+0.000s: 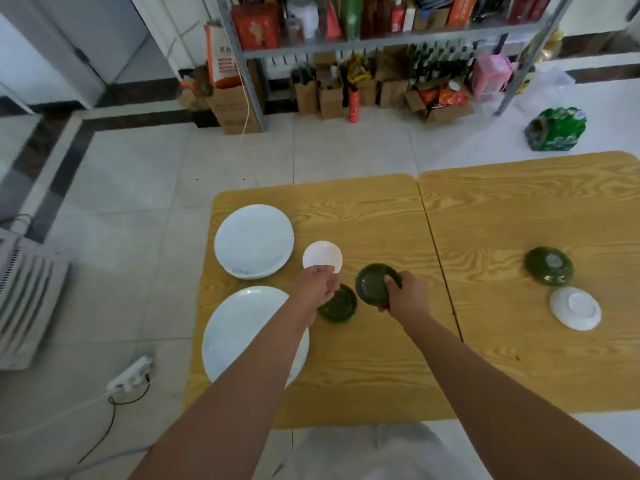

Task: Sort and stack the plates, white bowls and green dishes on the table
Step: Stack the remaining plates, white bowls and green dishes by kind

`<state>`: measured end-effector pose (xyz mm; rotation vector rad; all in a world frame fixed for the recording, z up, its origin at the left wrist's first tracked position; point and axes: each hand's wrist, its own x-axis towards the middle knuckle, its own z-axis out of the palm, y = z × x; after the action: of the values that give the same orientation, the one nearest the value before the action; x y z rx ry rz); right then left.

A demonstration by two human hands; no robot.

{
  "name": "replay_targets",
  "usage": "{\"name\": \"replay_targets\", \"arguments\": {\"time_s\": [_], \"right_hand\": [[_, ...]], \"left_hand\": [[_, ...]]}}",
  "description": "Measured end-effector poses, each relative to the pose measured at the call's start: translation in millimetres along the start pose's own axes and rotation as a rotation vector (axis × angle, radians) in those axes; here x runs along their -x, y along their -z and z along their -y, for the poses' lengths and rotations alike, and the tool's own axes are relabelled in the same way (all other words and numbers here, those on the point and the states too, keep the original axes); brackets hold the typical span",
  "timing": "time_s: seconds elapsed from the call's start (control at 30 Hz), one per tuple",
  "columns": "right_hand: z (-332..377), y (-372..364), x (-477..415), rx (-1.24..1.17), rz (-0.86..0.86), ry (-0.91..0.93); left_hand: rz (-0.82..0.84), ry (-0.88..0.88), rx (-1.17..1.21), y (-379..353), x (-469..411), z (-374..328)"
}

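A: The dark green glazed round dish (374, 284) is gripped at its rim by the right hand (403, 297). The fingers are curled over the edge, and the dish is held tilted above the wood-grain table (381, 362).

B: Nothing is seen held in the left hand (317, 287), whose fingers are loosely curled. It is poised over a second dark green dish (343, 304) on the table, just beside the small round white bowl (322, 254).

A: A slip could be risked here: slick glaze, pinched on one side only, at a tilt.

B: And fingers could be caught if the dish is lowered while that left hand is above the landing spot. A chip could be caused by a hard drop, glaze on glaze.

A: Further out, a stack of wide white plates (254, 237) is seen, and a large shallow white plate (239, 330) is crossed by the left forearm. It could be nudged.

B: Well apart on the right half, an upturned green dish (549, 271) and an upturned white bowl (575, 308) are left to be gathered.
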<state>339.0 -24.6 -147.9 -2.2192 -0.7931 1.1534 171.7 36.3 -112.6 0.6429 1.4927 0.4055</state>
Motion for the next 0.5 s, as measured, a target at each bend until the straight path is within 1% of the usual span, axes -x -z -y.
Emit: {"name": "replay_targets", "arguments": {"time_s": [0.23,0.33,0.5], "right_hand": [[1,-48,-2,0.185,0.029,0.006],[-5,-56,-5,0.154,0.016,-0.031],[-12,-66,-6,0.048,0.006,-0.065]], "left_hand": [[-0.01,0.073,-0.061,36,-13,26],[-0.03,0.071,-0.072,39,-22,34],[-0.067,0.045,-0.183,42,-32,42]]}}
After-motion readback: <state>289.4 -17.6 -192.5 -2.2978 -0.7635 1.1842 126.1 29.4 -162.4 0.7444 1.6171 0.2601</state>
